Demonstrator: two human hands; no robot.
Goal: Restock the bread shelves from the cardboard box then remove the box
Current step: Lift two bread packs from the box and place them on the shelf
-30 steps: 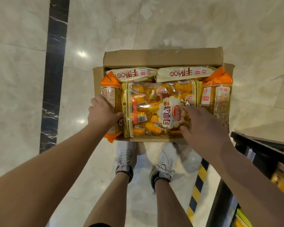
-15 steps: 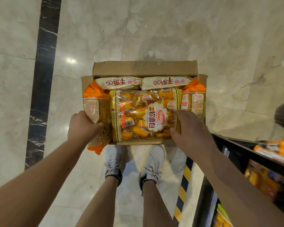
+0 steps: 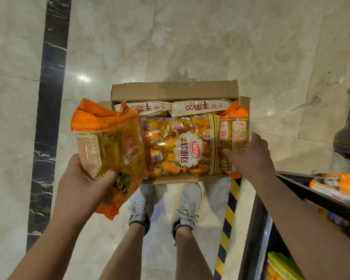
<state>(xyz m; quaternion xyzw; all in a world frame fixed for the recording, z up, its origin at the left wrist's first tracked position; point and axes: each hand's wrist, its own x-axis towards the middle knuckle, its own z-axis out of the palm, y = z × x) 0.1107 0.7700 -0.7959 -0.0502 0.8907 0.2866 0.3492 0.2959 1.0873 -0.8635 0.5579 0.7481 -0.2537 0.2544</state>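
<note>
An open cardboard box (image 3: pixel 174 90) sits on the marble floor in front of my feet, filled with bread packs. My left hand (image 3: pixel 83 179) grips an orange-topped bread bag (image 3: pixel 109 150), raised out of the box's left side. In the middle of the box lies a large clear bag of yellow wrapped buns (image 3: pixel 180 146), with two cream packs (image 3: pixel 198 107) behind it. My right hand (image 3: pixel 251 156) rests with spread fingers against the orange-topped bag (image 3: pixel 233 130) at the box's right end.
A dark shelf unit (image 3: pixel 291 186) stands at the right with orange bread packs (image 3: pixel 337 185) on it. Yellow-black hazard tape (image 3: pixel 227 215) runs along its base. A black floor stripe (image 3: pixel 49 98) lies to the left. My two white shoes stand just behind the box.
My left hand has lifted the left orange-topped bag up out of the box. My right hand slid from the middle bag to the right-hand bag.
</note>
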